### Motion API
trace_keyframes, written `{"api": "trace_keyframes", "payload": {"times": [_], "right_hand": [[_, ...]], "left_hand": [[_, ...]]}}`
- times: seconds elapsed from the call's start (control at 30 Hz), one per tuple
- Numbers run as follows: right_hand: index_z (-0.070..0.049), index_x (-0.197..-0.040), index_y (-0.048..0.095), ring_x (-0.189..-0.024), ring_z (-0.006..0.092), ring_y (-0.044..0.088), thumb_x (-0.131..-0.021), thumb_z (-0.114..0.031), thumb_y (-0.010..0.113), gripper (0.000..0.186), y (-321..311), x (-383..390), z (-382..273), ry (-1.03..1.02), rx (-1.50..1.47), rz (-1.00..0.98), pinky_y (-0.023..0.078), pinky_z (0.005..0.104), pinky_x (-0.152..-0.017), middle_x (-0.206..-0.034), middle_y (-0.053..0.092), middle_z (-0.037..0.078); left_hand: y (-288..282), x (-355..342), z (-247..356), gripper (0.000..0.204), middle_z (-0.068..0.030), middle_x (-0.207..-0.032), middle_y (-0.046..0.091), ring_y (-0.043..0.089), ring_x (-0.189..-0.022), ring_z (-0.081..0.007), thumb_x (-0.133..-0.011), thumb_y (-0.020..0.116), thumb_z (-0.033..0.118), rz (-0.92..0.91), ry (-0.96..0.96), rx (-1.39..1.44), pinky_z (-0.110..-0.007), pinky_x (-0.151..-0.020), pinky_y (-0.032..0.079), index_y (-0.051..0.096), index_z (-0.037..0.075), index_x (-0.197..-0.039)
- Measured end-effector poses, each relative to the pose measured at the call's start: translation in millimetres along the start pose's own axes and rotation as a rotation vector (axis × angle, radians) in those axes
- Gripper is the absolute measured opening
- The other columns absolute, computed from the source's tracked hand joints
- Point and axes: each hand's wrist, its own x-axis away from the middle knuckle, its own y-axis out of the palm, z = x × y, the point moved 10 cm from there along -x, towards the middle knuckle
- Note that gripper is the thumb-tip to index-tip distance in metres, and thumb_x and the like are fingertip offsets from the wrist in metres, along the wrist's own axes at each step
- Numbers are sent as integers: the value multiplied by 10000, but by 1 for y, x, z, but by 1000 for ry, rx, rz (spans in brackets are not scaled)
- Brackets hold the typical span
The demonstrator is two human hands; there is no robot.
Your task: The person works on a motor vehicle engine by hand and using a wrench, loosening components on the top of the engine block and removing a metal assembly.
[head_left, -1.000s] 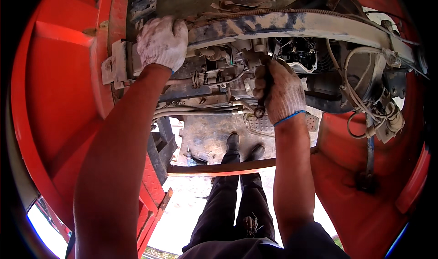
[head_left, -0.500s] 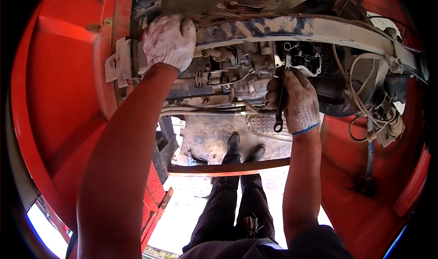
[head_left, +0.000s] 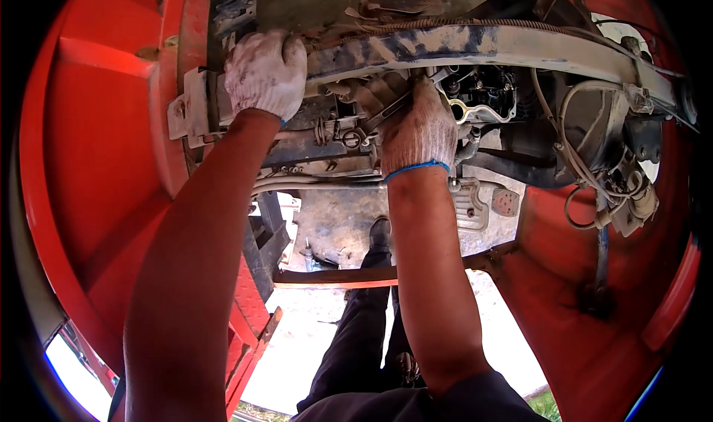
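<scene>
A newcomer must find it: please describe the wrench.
Find the long, dirt-streaked beam; just below its middle is the gloved right hand. The wrench slants from it down to the left, its round ring end setting it apart from the tubes below.

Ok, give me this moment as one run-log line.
left hand: gloved, over crossbeam | right hand: gloved, grip around wrench | wrench: slanted, ring end lower left

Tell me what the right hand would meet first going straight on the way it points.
The right hand would probably meet the scuffed metal beam just ahead first, though depth is unclear and it might pass beneath.
</scene>
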Motion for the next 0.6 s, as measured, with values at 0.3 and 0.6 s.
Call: {"api": "trace_keyframes", "payload": {"times": [0.3, 0.6], "right_hand": [[-115, -974, 652, -501, 65, 438, -1068, -370, 588, 280, -65, -15, -136, -11, 1077, -121, 297, 248, -445, -654, 544, -36], [-18, -1164, 629, -665, 168, 667, -1073, -212, 567, 223, -42, 18, -73, 18, 571, -157, 576, 333, -584, -861, 693, 83]], "left_hand": [[-7, 2, 6, 388, -203, -1210, 713, 635, -1166, -416, -1013, 541, 352, 85, 45, -15, -508, -1017, 503, 727, 46, -1162], [6, 3, -5, 427, -156, -1263, 686, 601, -1251, -341, -1009, 535, 408, 18, -42, -46, -513, -1085, 453, 719, 71, -1195]]}}
